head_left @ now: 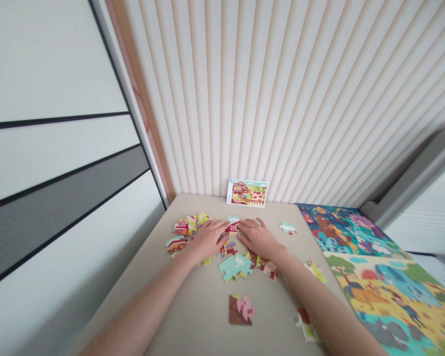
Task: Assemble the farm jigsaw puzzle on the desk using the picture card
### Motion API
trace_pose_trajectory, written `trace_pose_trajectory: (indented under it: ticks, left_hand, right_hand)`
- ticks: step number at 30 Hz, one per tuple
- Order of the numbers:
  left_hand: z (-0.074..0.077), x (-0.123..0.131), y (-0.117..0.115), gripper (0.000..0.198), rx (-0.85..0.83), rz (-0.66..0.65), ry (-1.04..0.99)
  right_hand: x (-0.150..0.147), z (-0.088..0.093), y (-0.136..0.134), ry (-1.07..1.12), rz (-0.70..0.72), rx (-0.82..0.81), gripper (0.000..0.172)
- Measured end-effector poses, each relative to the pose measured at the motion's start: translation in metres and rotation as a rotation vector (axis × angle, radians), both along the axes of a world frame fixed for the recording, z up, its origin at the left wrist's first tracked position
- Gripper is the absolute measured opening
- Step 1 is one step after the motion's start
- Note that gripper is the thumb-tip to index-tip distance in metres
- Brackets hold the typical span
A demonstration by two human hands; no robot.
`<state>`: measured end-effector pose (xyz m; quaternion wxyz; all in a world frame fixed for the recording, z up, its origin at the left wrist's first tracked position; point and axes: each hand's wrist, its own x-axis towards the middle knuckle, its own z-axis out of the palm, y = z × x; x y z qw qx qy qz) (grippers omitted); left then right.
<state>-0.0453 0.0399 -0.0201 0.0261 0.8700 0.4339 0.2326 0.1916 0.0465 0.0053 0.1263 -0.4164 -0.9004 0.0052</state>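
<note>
Between my two hands is a puzzle piece (233,226) with a red barn wall, a white-framed window and pale blue sky. My left hand (210,238) grips its left edge, with the thumb low and the fingers on top. From the other side my right hand (258,239) has its fingers and thumb at the right edge. Just below the hands lie loose pale blue pieces (236,266). More mixed pieces (183,226), red, yellow and green, are heaped left of my left hand. Pink pieces (269,269) lie partly under my right wrist.
A picture card (247,193) of a farm leans against the ribbed wall (252,99). A brown-and-pink piece (241,310) lies near the front. Single pieces rest at the right (289,227) and by my right forearm (307,326). Two finished-looking puzzle pictures (389,296) cover the right side.
</note>
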Motion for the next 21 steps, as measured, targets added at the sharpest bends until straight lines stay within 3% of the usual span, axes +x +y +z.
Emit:
trace_pose_trajectory:
  ticks: [4,7,12,17,21]
  left_hand:
    - [0.017,-0.007,-0.006,0.022,0.046,0.026,0.036]
    - [0.03,-0.018,-0.01,0.023,0.072,0.082,0.11]
    - [0.039,-0.038,-0.01,0.017,0.069,0.173,0.214]
    - [0.037,-0.033,-0.014,0.02,0.033,0.119,0.248]
    - [0.038,-0.016,-0.022,0.025,0.003,-0.011,0.244]
  right_hand:
    - [0.005,0.008,-0.001,0.057,0.019,-0.02,0.035]
    - [0.013,0.019,-0.011,0.119,0.074,-0.109,0.035]
    - [0.038,0.025,-0.046,0.166,0.17,-0.287,0.058]
    - [0.056,0.015,-0.066,0.105,0.15,-0.343,0.045]
    - [0.053,0.01,-0.069,0.1,0.131,-0.305,0.045]
